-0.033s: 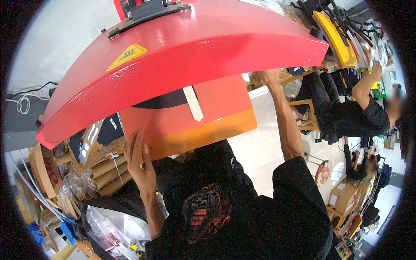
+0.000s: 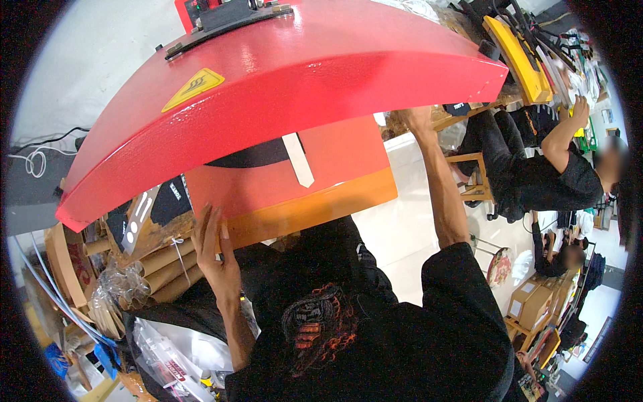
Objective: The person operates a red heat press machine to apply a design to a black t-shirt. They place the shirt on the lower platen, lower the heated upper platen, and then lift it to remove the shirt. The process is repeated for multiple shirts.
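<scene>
A large red heat press cover (image 2: 301,87) with a yellow warning triangle hangs raised over an orange-red lower pad (image 2: 348,157). On the pad lie a black piece of cloth (image 2: 254,155), partly hidden under the cover, and a cream strip (image 2: 298,161) with a pointed end. My left hand (image 2: 218,251) is at the pad's front left corner, fingers stretched out and apart, nothing held. My right hand (image 2: 416,119) reaches past the pad's right side to the cover's lower edge. Its fingers are hidden, so what it touches does not show.
Brown cardboard rolls (image 2: 161,264) and a plastic-wrapped bundle (image 2: 117,291) lie at the left. A dark printed cloth (image 2: 166,201) rests beside the pad. At the right, a co-worker (image 2: 549,171) sits near a wooden stool (image 2: 472,177). Cardboard boxes (image 2: 529,301) stand farther right.
</scene>
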Demonstrator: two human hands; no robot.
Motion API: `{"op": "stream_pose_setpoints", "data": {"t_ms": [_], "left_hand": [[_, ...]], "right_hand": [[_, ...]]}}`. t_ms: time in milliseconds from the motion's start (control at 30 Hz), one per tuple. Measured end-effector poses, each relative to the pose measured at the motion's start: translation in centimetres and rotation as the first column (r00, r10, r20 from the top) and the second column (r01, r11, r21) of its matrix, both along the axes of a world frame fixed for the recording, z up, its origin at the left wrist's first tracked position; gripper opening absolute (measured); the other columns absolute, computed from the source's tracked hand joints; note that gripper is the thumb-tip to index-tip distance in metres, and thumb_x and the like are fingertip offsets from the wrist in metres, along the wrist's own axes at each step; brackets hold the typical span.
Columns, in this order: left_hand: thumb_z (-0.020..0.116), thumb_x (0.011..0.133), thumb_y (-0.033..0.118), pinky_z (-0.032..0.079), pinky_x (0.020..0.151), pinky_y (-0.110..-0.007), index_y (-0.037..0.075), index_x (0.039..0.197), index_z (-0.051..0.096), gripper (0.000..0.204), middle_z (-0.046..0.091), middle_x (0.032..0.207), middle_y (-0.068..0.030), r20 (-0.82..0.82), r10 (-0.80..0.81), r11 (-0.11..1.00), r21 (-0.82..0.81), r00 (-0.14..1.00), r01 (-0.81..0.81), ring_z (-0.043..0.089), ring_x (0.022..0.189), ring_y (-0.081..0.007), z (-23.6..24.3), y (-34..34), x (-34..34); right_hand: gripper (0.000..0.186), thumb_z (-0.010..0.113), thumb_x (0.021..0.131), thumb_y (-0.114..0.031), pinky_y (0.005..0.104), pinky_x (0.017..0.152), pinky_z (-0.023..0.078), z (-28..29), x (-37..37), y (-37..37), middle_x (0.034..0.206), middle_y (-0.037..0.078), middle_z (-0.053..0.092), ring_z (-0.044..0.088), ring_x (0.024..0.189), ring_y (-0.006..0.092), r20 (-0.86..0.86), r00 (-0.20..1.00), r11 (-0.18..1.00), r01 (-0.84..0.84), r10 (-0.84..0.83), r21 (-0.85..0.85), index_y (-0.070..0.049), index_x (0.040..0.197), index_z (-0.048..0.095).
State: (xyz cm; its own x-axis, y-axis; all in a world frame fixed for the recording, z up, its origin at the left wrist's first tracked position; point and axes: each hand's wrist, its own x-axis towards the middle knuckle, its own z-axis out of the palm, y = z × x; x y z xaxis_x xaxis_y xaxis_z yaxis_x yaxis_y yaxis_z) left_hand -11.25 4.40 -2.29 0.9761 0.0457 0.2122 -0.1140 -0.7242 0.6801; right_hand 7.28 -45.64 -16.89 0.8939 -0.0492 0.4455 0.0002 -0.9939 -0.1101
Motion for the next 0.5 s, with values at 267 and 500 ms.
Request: {"op": "stream_pose_setpoints", "data": {"t_ms": [267, 500], "left_hand": [[0.056, 0.100, 0.006, 0.038, 0.111, -0.045, 0.004, 0.131, 0.064, 0.033, 0.057, 0.141, -0.0159, 0.007, 0.011, 1.000, 0.028, 1.000, -0.011, 0.051, 0.132, -0.0322, -1.1, 0.1, 0.8], [0.054, 0.101, 0.011, 0.026, 0.118, -0.051, 0.006, 0.130, 0.064, 0.031, 0.057, 0.140, -0.0147, 0.030, -0.031, 0.999, 0.009, 0.999, 0.031, 0.051, 0.132, -0.0327, -0.8, -1.1, 2.3]], "right_hand": [[0.021, 0.069, 0.086, -0.022, 0.0447, 0.078, 0.056, 2.3, -1.2, -0.8, 0.095, 0.017, 0.073, 0.071, 0.087, 0.0364, -0.011, 0.995, 0.990, -0.095, 0.097, 0.106, -0.012, 0.103, 0.077], [0.024, 0.069, 0.086, -0.019, 0.0447, 0.078, 0.056, 2.0, -1.0, -0.9, 0.102, 0.015, 0.073, 0.071, 0.090, 0.0359, 0.066, 0.979, 0.980, -0.196, 0.193, 0.036, -0.014, 0.110, 0.074]]}}
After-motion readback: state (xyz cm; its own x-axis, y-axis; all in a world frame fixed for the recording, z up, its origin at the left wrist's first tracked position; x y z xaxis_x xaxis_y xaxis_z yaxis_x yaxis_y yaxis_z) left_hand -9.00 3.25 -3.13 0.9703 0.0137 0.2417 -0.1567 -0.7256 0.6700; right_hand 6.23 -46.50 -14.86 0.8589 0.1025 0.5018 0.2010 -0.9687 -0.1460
